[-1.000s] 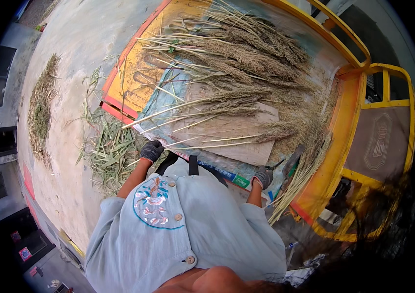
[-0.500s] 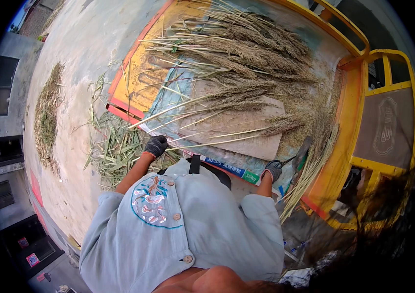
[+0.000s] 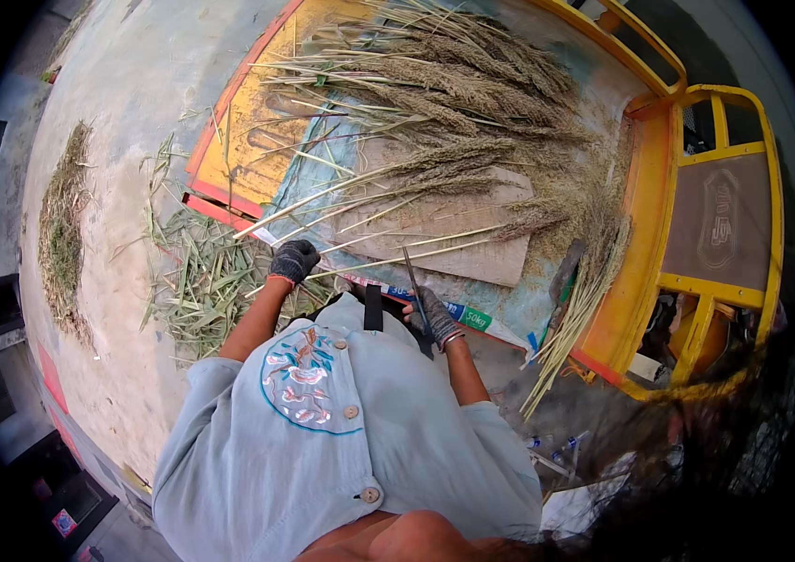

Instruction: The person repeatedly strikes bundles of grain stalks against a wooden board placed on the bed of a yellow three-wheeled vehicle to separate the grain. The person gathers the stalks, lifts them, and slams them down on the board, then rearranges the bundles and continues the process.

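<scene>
My left hand (image 3: 294,260), in a dark knitted glove, is closed at the near edge of the truck bed, its fingers around the cut end of a sorghum stalk (image 3: 397,262); the exact grip is partly hidden. My right hand (image 3: 433,318), in a matching glove, holds a pair of scissors (image 3: 413,272) upright in front of my waist, the blades pointing away from me. More sorghum stalks with brown seed heads (image 3: 458,80) lie in a thick layer across the bed, heads to the right. A flat brown board (image 3: 472,248) lies under the nearest ones.
A dark-bladed tool (image 3: 563,279) and a bundle of trimmed stalks (image 3: 580,328) lie at the right of the bed. The yellow rail frame (image 3: 761,234) stands beyond them. Stripped leaves (image 3: 206,286) heap on the ground at left, with a strip of dry plant matter (image 3: 65,229) farther off.
My right hand has moved left with the scissors, from beside the dark-bladed tool to in front of my waist, and the blades now point up. My left hand has shifted slightly away from me.
</scene>
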### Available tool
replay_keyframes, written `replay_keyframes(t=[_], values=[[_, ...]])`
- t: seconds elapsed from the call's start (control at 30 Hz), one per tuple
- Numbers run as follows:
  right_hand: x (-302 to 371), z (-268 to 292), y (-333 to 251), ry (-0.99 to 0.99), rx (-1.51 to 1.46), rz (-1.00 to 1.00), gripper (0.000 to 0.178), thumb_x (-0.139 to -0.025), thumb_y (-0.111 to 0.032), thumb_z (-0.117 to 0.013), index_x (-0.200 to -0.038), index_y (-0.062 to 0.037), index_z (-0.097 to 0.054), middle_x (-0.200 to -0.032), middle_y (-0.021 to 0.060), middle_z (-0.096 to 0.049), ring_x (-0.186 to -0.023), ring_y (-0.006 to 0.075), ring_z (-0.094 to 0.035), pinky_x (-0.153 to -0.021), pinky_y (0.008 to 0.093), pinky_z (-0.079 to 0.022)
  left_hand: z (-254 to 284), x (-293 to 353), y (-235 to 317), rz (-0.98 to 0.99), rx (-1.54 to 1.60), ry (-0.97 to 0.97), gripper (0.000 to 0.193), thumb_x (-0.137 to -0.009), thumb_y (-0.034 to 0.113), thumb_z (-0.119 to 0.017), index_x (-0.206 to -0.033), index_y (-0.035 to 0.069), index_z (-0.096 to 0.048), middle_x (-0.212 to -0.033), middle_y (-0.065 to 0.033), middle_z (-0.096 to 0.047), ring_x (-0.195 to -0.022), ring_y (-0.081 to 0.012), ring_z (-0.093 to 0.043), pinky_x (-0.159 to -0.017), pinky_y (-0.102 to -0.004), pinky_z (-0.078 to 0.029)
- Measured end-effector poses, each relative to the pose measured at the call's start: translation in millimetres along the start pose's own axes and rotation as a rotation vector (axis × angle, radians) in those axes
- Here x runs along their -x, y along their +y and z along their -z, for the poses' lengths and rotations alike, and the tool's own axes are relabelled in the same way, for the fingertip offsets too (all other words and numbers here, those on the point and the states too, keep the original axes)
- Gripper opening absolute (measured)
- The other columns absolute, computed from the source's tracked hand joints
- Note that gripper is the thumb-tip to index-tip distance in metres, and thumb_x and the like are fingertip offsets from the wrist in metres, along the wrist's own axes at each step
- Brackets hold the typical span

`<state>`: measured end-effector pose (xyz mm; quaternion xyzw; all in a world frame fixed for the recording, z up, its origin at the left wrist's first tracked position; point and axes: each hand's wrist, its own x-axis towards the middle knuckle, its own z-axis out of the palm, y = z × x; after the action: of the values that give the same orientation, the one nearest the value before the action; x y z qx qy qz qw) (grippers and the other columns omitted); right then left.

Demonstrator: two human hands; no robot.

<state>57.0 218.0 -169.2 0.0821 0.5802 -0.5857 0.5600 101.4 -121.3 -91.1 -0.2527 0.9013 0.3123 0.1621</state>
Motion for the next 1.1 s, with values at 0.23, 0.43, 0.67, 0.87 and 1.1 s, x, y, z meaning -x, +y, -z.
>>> replay_keyframes(t=[0.23,0.43,0.67,0.87,1.1], values=[[-85.8,-95.5,35.7,-0.027,0.645,0.439,0.040,-0.081,-0.031,-0.054,-0.110,-0.0044,-0.050,-0.102,0.0208,-0.056,-0.095,0.0299,-0.055,-0.082,0.0348,-0.041,-22.2,-9.0,-29.2,0.009,0.105,-0.080,0.027,-0.068,0.029,-0.063,-0.076,0.004,-0.063,-0.073,-0.0188,-0.060,-0.071,-0.0334,-0.059,-0.065,-0.0398,-0.045],[-111.6,-138.4,30.7,0.114,0.789,0.437,0.038,-0.082,-0.037,-0.049,-0.106,-0.0073,-0.052,-0.093,0.0186,-0.060,-0.091,0.0340,-0.057,-0.079,0.0389,-0.042,-30.3,0.9,-40.1,-0.035,0.108,-0.123,0.031,-0.067,0.033,-0.064,-0.073,0.002,-0.064,-0.072,-0.0190,-0.060,-0.070,-0.0337,-0.058,-0.064,-0.0408,-0.045],[-107.1,-155.4,21.3,0.223,0.907,0.301,0.025,-0.075,-0.031,-0.056,-0.092,-0.0153,-0.062,-0.085,0.0147,-0.062,-0.081,0.0326,-0.059,-0.069,0.0411,-0.045,-26.0,7.7,-47.5,0.012,0.169,-0.166,0.027,-0.067,0.029,-0.064,-0.070,0.003,-0.064,-0.067,-0.0178,-0.060,-0.064,-0.0298,-0.059,-0.061,-0.0388,-0.044],[-90.7,-141.6,52.7,0.318,1.044,0.456,0.044,-0.078,-0.029,-0.049,-0.116,-0.0055,-0.046,-0.101,0.0238,-0.053,-0.097,0.0344,-0.051,-0.085,0.0420,-0.040,-38.6,3.4,-113.5,0.357,0.344,-0.267,0.015,-0.070,0.016,-0.065,-0.063,0.005,-0.057,-0.052,-0.0057,-0.052,-0.043,-0.0129,-0.046,-0.044,-0.0295,-0.039],[6.7,-73.1,44.5,0.780,0.768,0.329,0.040,-0.069,-0.027,-0.064,-0.102,-0.0084,-0.052,-0.091,0.0203,-0.058,-0.083,0.0369,-0.057,-0.070,0.0428,-0.046,-0.9,31.9,-187.4,0.356,-0.554,-0.079,0.066,-0.066,0.042,-0.066,-0.118,0.007,-0.047,-0.117,-0.0214,-0.048,-0.106,-0.0338,-0.049,-0.088,-0.0390,-0.040]])
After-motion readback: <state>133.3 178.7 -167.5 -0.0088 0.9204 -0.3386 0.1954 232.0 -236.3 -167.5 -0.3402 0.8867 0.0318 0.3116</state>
